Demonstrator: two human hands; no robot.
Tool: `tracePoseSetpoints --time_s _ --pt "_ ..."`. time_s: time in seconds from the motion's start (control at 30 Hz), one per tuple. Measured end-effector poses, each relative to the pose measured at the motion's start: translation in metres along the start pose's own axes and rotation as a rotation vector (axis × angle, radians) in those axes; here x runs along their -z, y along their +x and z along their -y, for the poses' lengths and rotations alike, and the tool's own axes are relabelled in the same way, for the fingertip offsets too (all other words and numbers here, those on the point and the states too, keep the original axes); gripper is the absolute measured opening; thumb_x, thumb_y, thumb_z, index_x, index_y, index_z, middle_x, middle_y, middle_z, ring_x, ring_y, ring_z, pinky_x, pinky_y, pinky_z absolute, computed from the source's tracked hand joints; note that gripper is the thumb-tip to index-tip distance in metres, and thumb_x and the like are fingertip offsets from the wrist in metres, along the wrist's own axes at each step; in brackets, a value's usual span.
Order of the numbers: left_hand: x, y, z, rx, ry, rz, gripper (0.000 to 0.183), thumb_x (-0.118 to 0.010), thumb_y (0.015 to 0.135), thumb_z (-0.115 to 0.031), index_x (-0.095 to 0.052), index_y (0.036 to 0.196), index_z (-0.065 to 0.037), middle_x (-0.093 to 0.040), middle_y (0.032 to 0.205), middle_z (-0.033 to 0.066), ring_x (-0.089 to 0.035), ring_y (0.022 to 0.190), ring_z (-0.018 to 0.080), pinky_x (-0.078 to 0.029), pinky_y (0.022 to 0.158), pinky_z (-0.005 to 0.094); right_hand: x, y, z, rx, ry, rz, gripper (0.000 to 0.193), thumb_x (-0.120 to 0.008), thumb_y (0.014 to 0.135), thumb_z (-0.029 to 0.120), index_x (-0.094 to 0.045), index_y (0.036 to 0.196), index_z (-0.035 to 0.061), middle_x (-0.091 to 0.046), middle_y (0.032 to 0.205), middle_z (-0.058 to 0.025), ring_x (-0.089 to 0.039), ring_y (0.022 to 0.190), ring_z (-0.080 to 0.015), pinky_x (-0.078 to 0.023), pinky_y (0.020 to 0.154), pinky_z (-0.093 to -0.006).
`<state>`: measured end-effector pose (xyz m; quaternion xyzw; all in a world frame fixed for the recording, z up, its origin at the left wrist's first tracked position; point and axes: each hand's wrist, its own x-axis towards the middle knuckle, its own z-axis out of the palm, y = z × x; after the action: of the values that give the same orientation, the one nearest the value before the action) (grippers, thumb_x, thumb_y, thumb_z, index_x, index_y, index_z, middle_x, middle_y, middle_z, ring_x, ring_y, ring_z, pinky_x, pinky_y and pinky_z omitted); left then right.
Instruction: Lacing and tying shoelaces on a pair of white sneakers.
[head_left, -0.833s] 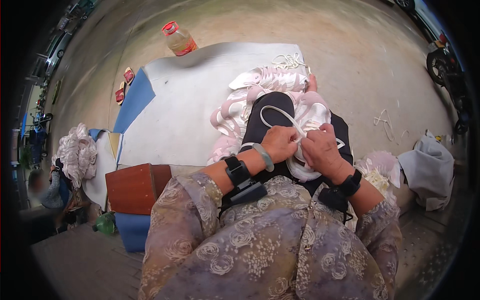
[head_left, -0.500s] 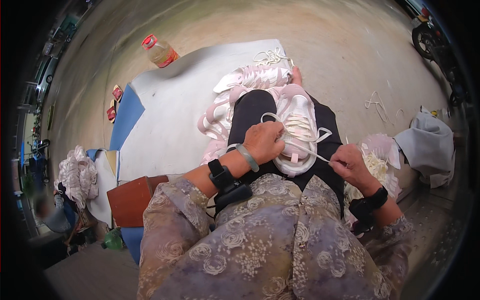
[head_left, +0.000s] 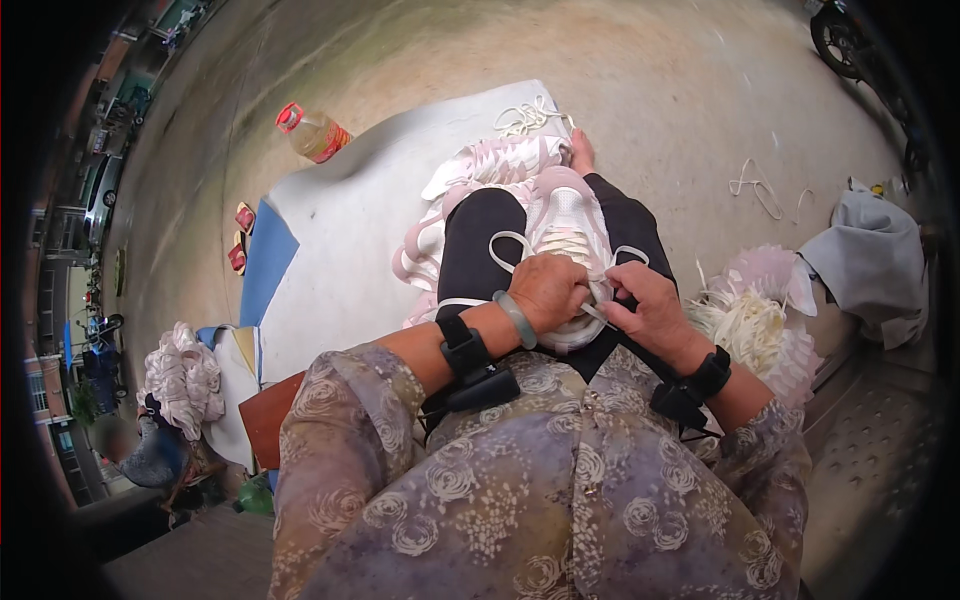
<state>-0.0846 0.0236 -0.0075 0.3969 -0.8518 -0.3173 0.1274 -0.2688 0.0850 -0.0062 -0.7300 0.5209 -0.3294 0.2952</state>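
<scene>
Currently working a flat white shoelace (head_left: 591, 312) with both bare hands, above the near end of a pink-and-white mesh sneaker (head_left: 568, 206) lying between black-trousered thighs (head_left: 482, 245). With the left hand (head_left: 547, 294), pinching the lace in a nearly closed grip of curled fingers, close over the sneaker. With the right hand (head_left: 650, 308), bringing a partly parted thumb and forefinger up to the lace, just beside the left; cannot tell whether that grip has firm hold of it. Leaving slack loops of lace standing out on both sides of the sneaker.

Having, beyond and to the left of the sneaker, further pink-and-white sneakers (head_left: 500, 161) on a broad pale grey sheet (head_left: 345, 245), plus a loose cream lace bundle (head_left: 525, 119) near its far corner. Farther left of the sneaker, past the sheet's edge, seeing a clear plastic bottle with a red cap (head_left: 313, 133). To the right of the sneaker, seeing a heap of pale pink pieces and cream strands (head_left: 748, 322), then a draped grey cloth (head_left: 865, 250).
</scene>
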Motion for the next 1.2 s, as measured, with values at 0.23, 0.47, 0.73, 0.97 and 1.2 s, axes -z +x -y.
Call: tracePoseSetpoints --time_s 0.23,0.47,0.73,0.97,1.2 --pt "-0.006 -0.002 -0.006 0.083 -0.060 -0.046 0.012 -0.067 0.067 -0.018 -0.066 0.074 -0.008 -0.061 0.066 0.0104 -0.061 0.063 0.0265 -0.048 0.058 0.0349 -0.010 -0.005 -0.005 0.078 0.028 -0.072 0.037 -0.065 0.064 0.005 -0.055 0.099 0.0027 -0.054 0.082 -0.0119 -0.055 0.074 -0.0293 -0.045 0.066 -0.0356" --pt "-0.010 0.000 -0.015 0.233 -0.147 -0.041 0.012 -0.067 0.070 -0.017 -0.066 0.075 -0.007 -0.063 0.063 0.0082 -0.062 0.057 0.0186 -0.048 0.056 0.0291 -0.014 -0.005 -0.015 0.093 0.074 -0.113 0.032 -0.060 0.064 0.004 -0.055 0.095 0.0022 -0.053 0.079 -0.0135 -0.055 0.072 -0.0323 -0.045 0.065 -0.0382" --pt "-0.012 -0.003 -0.008 0.197 -0.157 -0.015 0.014 -0.066 0.072 -0.019 -0.068 0.079 -0.006 -0.064 0.064 0.0077 -0.062 0.057 0.0152 -0.047 0.056 0.0270 -0.016 -0.005 -0.022 0.022 0.147 -0.125 0.026 -0.058 0.064 0.004 -0.058 0.089 0.0033 -0.053 0.074 -0.0105 -0.054 0.067 -0.0287 -0.042 0.065 -0.0364" --pt "-0.006 0.004 -0.019 0.304 -0.203 0.066 0.015 -0.063 0.073 -0.017 -0.066 0.077 -0.003 -0.062 0.062 0.0070 -0.060 0.055 0.0136 -0.046 0.053 0.0269 -0.015 -0.006 -0.031 -0.020 0.228 -0.083 0.031 -0.058 0.064 0.005 -0.057 0.096 0.0036 -0.051 0.069 -0.0052 -0.052 0.064 -0.0191 -0.039 0.070 -0.0311" --pt "0.040 -0.009 -0.010 0.112 -0.108 0.221 0.015 -0.059 0.071 -0.019 -0.066 0.072 -0.006 -0.060 0.062 0.0103 -0.058 0.056 0.0249 -0.046 0.053 0.0335 -0.011 -0.007 -0.027 -0.156 0.320 -0.074 0.055 -0.063 0.062 0.009 -0.046 0.114 0.0010 -0.050 0.073 -0.0023 -0.050 0.064 -0.0158 -0.042 0.071 -0.0291"
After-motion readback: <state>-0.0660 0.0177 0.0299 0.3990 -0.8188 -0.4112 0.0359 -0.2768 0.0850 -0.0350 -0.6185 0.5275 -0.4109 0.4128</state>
